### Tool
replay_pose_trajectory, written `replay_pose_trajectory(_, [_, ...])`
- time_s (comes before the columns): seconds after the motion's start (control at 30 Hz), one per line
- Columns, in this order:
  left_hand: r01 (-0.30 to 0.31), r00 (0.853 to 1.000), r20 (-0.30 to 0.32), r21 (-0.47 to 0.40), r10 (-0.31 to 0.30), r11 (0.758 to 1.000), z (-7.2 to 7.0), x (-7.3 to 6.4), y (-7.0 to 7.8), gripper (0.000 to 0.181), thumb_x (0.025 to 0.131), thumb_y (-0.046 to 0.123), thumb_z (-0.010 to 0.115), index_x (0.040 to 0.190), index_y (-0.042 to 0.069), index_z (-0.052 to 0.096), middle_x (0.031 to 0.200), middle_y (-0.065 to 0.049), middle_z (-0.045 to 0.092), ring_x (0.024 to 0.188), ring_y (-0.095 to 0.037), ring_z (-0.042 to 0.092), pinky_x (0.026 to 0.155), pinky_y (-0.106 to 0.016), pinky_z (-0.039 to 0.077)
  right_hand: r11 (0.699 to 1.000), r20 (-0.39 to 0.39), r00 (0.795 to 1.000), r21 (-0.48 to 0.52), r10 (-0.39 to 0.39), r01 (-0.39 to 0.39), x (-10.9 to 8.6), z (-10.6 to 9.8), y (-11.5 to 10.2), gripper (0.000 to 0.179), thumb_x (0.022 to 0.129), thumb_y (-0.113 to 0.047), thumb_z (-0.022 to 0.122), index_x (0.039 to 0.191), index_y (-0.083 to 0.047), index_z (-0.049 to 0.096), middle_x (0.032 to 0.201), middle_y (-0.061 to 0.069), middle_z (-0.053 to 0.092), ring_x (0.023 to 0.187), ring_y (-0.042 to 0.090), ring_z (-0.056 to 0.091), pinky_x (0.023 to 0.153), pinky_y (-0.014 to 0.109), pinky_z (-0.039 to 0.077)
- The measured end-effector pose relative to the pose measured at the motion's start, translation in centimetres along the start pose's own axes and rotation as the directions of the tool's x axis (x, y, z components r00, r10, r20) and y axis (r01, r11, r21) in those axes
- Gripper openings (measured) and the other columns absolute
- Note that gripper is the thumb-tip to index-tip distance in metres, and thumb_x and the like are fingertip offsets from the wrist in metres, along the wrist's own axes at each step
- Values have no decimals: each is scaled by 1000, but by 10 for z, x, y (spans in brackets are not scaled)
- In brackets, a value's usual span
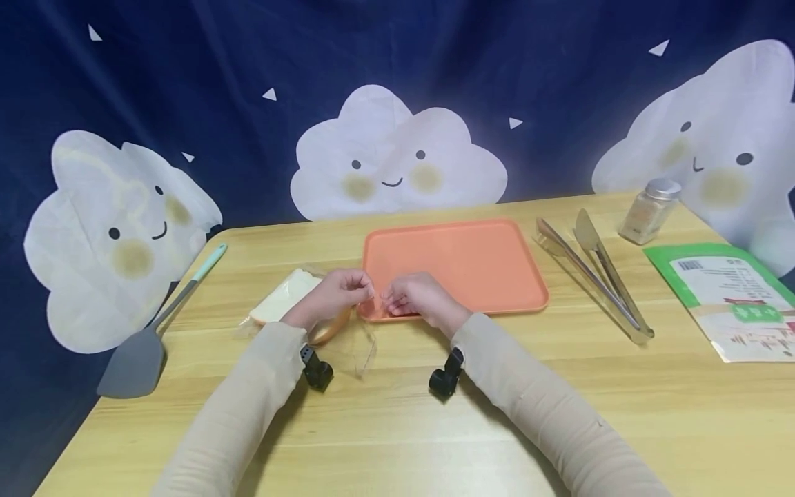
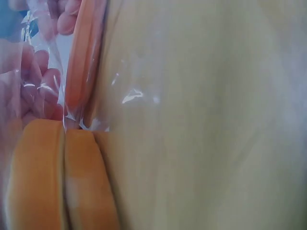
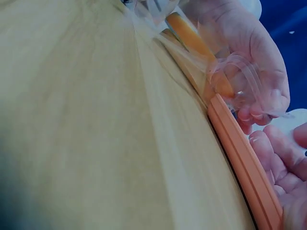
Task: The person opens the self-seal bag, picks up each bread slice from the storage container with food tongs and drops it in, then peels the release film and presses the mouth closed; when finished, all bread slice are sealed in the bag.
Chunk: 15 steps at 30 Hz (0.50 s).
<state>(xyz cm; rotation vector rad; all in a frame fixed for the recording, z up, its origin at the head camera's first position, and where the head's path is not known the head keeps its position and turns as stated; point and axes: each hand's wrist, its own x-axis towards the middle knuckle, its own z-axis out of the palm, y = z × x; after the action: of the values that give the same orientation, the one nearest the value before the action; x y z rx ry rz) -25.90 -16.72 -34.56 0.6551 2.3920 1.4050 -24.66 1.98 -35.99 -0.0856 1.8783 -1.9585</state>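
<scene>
Clear plastic wrap of a bread bag is pinched between the thumb and fingers of my left hand. Sliced bread with brown crusts lies in this bag, left of the tray and partly behind my left hand; its crusts fill the lower left of the left wrist view. My right hand is over the near left edge of the orange tray, close to the left fingertips. Its fingers are loosely bent, with a gap between thumb and forefinger and no plastic visible there in the right wrist view.
On the left lies a grey spatula with a mint handle. Metal tongs rest right of the tray. Beyond them are a glass jar with a metal lid and a green-and-white packet. A dark blue cloud-print cloth hangs behind the table.
</scene>
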Motion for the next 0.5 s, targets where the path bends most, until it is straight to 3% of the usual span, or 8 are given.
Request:
replay_pose_trajectory(0.1, [0, 1000, 8, 9, 0, 1000, 0, 1, 1, 11, 88, 3, 57, 84, -7, 58, 77, -9, 59, 71, -16, 52, 66, -26, 45, 1000, 26, 1000, 9, -2, 2, 0, -1, -2, 23, 81, -5, 47, 92, 9, 61, 74, 7, 62, 65, 15, 59, 62, 22, 51])
replay_pose_trajectory(0.33, [54, 998, 47, -33, -52, 998, 2, 3, 2, 9, 88, 2, 55, 83, -6, 57, 74, -13, 62, 67, -17, 56, 64, -26, 49, 994, 25, 999, -105, -27, 30, 2, 0, 2, 5, 78, 0, 57, 79, 1, 62, 72, 5, 63, 64, 13, 57, 63, 23, 51])
replay_pose_trajectory(0.5, [55, 997, 49, -38, -53, 998, 2, 1, 1, 11, 88, 3, 56, 84, -7, 57, 75, -13, 62, 67, -17, 56, 66, -27, 49, 996, 20, 999, -87, -29, 31, 3, 0, 4, 6, 76, 4, 58, 73, -1, 62, 69, 5, 63, 62, 13, 57, 61, 22, 50])
